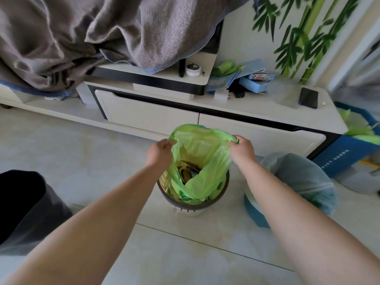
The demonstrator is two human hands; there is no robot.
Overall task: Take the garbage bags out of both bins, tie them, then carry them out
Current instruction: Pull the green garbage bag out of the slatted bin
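A light green garbage bag point(200, 153) stands partly pulled up out of a small round bin point(191, 206) with a dark rim, in the middle of the floor. My left hand point(158, 154) pinches the bag's left top edge. On the opposite side, my right hand point(242, 151) grips its right top edge. The bag's mouth is held wide, and dark rubbish shows at its bottom. To the right sits a second bin point(259, 214), blue, lined with a pale translucent bag point(298, 177) that lies over its rim.
A low white TV cabinet point(154, 116) runs behind the bins, with a grey blanket point(102, 31) draped above it, a roll of green bags point(223, 67), boxes and a black phone point(308, 97). A blue box point(341, 157) stands at right. A dark object point(22, 206) sits at left.
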